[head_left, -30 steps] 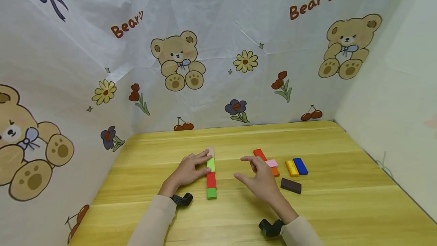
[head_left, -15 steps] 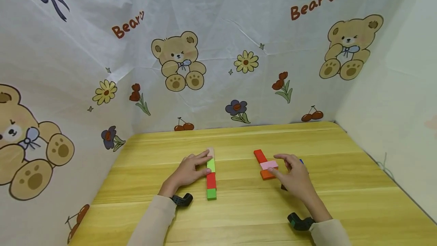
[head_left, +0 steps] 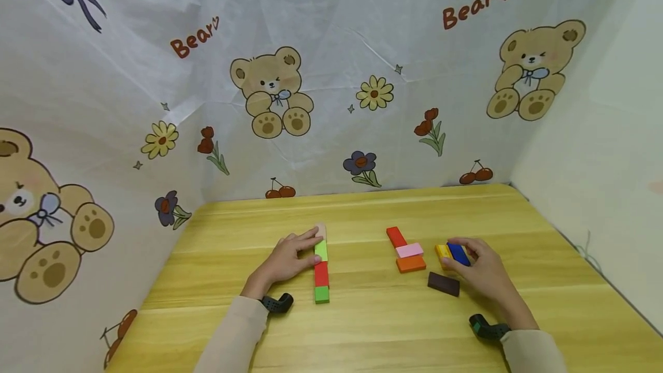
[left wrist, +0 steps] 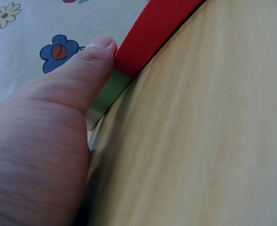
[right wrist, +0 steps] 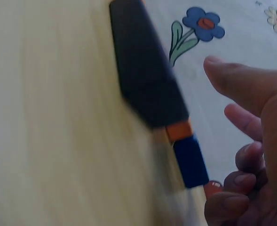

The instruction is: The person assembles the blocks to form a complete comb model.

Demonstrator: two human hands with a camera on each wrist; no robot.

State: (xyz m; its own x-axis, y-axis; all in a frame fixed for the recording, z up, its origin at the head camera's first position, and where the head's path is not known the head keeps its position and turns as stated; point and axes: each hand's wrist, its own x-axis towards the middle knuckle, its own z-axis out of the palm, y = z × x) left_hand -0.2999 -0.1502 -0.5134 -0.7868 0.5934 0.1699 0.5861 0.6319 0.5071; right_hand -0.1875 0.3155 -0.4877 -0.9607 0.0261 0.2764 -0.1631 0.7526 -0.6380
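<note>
My left hand (head_left: 285, 258) rests along a row of flat blocks. Its fingertips touch near the beige block (head_left: 322, 229) and the light green block (head_left: 321, 251); the thumb lies where light green meets the red block (head_left: 321, 274). A green block (head_left: 322, 295) ends the row nearest me. Over on the right, my right hand (head_left: 487, 272) hovers around a blue block (head_left: 459, 254), thumb and index finger spread. That block lies against a yellow block (head_left: 441, 250). In the right wrist view, a gap shows between the thumb and the blue block (right wrist: 191, 162).
A dark brown block (head_left: 444, 284) lies just left of my right hand. Between the hands are a second red block (head_left: 396, 237), a pink block (head_left: 410, 250) and an orange block (head_left: 411, 264), touching one another. A printed cloth (head_left: 331, 148) hangs behind the wooden table (head_left: 362, 327).
My right hand has moved right, past the pink and orange blocks and over the brown one, to the blue and yellow blocks. My left hand has stayed on the row.
</note>
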